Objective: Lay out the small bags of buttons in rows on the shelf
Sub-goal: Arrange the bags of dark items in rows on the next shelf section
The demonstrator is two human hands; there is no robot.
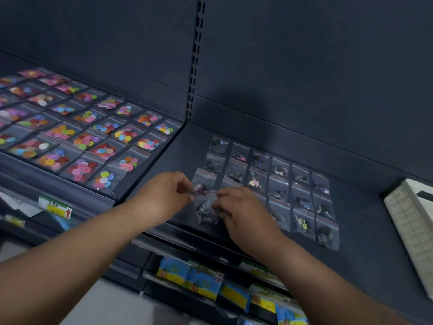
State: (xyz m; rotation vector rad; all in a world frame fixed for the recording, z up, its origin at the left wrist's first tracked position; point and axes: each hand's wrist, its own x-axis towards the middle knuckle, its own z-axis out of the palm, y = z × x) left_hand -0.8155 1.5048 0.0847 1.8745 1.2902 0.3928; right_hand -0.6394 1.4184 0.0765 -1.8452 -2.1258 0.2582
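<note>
A: Dark-button bags (302,198)?
B: Clear zip bags, flat on the dark shelf (365,231), in close rows and columns.
A: Loose bag (206,207)?
B: At the grid's front-left corner, crumpled, dark buttons inside. Left hand (164,195) pinches its top; right hand (241,209) grips its side.

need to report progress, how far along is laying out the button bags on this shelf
Done: the left section holds full rows of bright-button bags, and the right section has a grid of dark-button bags. In hand: the left hand and right hand both pinch a clear bag at the grid's near-left corner. Left: bare shelf remains beside the grid; whether more bags wait is not visible.
</note>
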